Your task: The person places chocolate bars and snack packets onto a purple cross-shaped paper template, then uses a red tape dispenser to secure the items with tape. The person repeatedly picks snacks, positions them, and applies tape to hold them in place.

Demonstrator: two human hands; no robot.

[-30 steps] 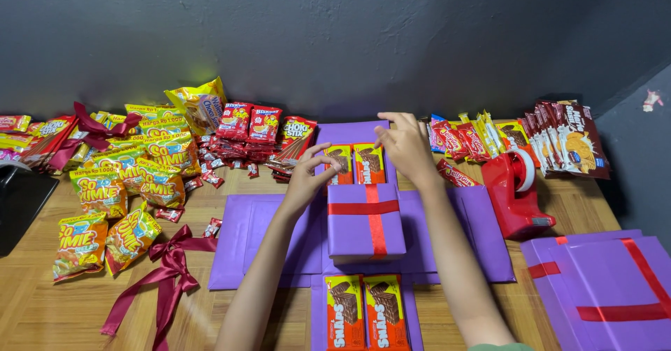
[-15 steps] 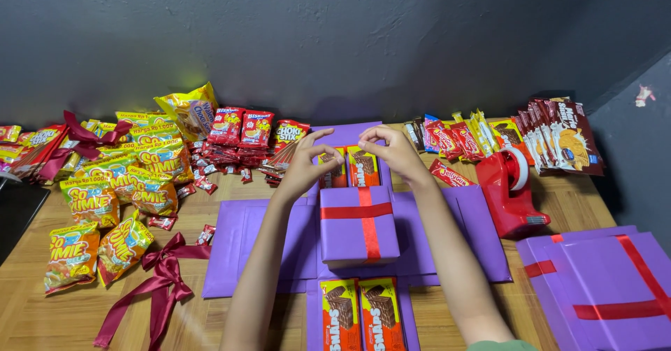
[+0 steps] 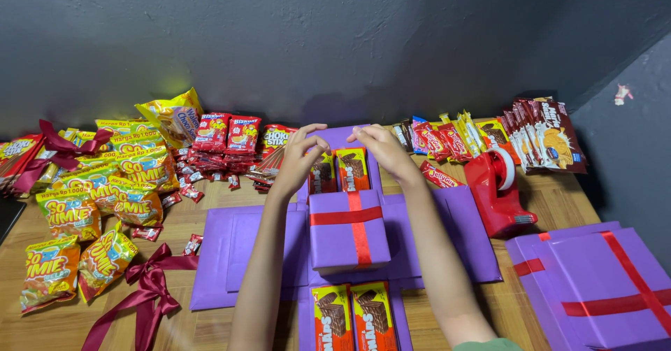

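My left hand (image 3: 302, 156) and my right hand (image 3: 381, 149) are side by side over the far flap (image 3: 342, 135) of an unfolded purple box. Two red-and-yellow wafer packs (image 3: 339, 171) lie on that flap. My left fingertips pinch at the top edge of the left pack. My right hand curls over the top of the right pack, and its grip is hidden. A small purple box with a red ribbon cross (image 3: 347, 229) stands in the middle, between my forearms. Two more wafer packs (image 3: 353, 316) lie on the near flap.
Yellow snack bags (image 3: 91, 204) and red packets (image 3: 227, 134) cover the table's left and back. A dark red bow (image 3: 143, 291) lies at front left. A red tape dispenser (image 3: 498, 191) stands to the right, more snack packs (image 3: 538, 134) behind it. A purple ribboned lid (image 3: 601, 281) lies at front right.
My right hand has drawn back from the flap's far end to the right pack. My left hand has shifted up to the left pack's top edge. The view has shifted a little.
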